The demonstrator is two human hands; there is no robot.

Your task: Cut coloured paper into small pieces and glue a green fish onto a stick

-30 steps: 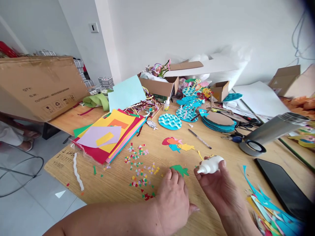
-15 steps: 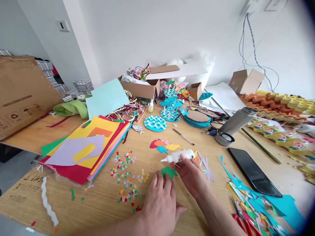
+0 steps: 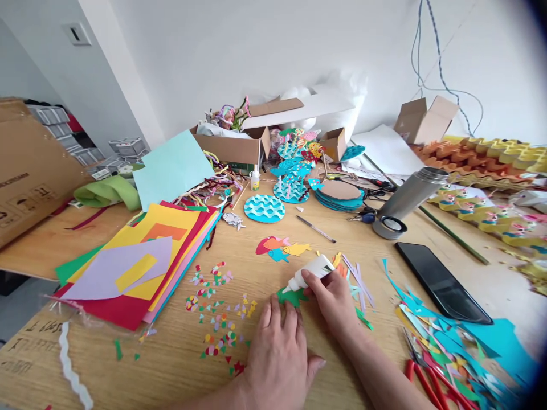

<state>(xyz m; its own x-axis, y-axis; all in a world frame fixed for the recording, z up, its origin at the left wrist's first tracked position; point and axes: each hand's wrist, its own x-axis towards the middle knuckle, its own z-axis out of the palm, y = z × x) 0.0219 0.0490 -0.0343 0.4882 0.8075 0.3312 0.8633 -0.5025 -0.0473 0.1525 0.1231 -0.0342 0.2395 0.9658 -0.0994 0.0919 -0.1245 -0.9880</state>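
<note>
My right hand (image 3: 331, 293) grips a white glue bottle (image 3: 308, 272), tilted with its nozzle down and to the left. The nozzle tip meets or hovers just over a green paper cutout (image 3: 294, 297) on the table; I cannot tell if it touches. My left hand (image 3: 280, 347) lies flat with its fingers stretched out, the fingertips at the cutout's near edge. Part of the cutout is hidden by both hands. Beyond them lie several paper fish (image 3: 280, 249) in red, orange, blue and yellow. Small paper confetti (image 3: 217, 310) is scattered left of my left hand.
Coloured paper sheets (image 3: 141, 262) are stacked on the left. At right are a phone (image 3: 442, 282), red-handled scissors (image 3: 427, 378), blue paper scraps (image 3: 491, 347) and a steel flask (image 3: 412, 193). A pen (image 3: 316, 229) and a wavy blue disc (image 3: 264, 209) lie farther back.
The glue bottle has tipped from nearly level to nozzle-down, its tip lowered to the green cutout. My left hand has stayed flat in place. The camera view has shifted slightly.
</note>
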